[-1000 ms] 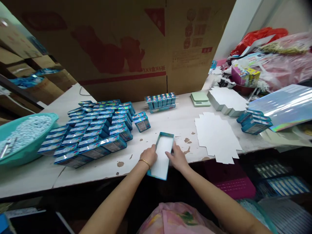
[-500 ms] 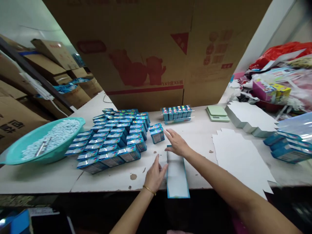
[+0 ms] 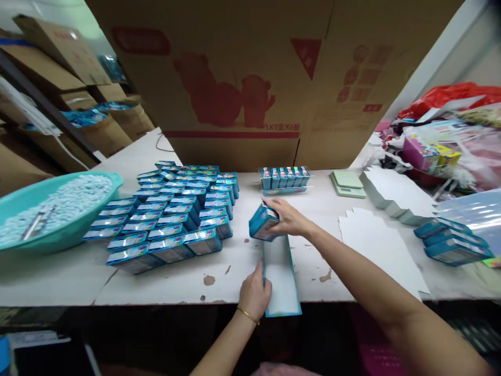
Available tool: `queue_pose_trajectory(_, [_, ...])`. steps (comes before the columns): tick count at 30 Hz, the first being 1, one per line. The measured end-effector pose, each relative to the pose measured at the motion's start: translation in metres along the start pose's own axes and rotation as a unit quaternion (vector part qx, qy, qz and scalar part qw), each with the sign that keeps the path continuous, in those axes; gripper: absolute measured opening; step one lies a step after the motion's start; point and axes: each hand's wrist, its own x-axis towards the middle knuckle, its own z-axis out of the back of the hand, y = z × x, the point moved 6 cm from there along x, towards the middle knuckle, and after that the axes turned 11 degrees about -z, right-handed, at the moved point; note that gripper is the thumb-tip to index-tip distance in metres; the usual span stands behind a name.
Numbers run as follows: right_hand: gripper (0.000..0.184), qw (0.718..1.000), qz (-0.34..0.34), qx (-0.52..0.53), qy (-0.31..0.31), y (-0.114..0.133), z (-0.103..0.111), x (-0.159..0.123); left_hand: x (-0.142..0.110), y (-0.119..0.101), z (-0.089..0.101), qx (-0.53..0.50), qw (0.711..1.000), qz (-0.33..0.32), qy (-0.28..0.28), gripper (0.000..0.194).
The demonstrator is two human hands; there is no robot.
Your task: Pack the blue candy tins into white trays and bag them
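Note:
A long open tray box (image 3: 282,279), white inside with blue edges, lies at the table's front edge. My left hand (image 3: 255,295) grips its left side, fingers closed on the wall. My right hand (image 3: 287,216) is closed on small blue boxes (image 3: 263,222), held just above the tray's far end. A big block of the same small blue boxes (image 3: 176,214) stands in rows to the left.
A teal basin (image 3: 58,237) of white pellets sits far left. A filled display tray (image 3: 285,179) and a green scale (image 3: 347,184) stand by the large carton (image 3: 250,78). Flat white card blanks (image 3: 376,245) and blue boxes (image 3: 450,245) lie at right.
My right hand reached to the two loose boxes beside the block, took hold of them and brought them over the tray's far end. My left hand moved onto the tray's left wall.

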Motion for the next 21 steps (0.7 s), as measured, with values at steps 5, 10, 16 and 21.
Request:
queue_pose_trajectory(5, [0.087,0.995,-0.062,-0.058,0.046,-0.013,-0.010,-0.041,0.002,-0.004,0.001,0.039,0.999,-0.004,-0.003,0.055])
queue_pose_trajectory(10, [0.087,0.981,-0.087,-0.173,0.034,-0.009,-0.035,-0.045,0.001,-0.012,-0.003,0.031,0.999,-0.008,-0.003,0.055])
queue_pose_trajectory(16, [0.094,0.989,-0.033,-0.143,0.033,0.014,-0.035,-0.030,-0.014,0.021,0.039,-0.079,0.978,-0.039,-0.187,0.049])
queue_pose_trajectory(21, [0.099,0.999,0.026,0.012,0.024,0.075,-0.059,0.039,-0.042,0.103,0.101,-0.083,0.878,0.038,-0.470,0.058])
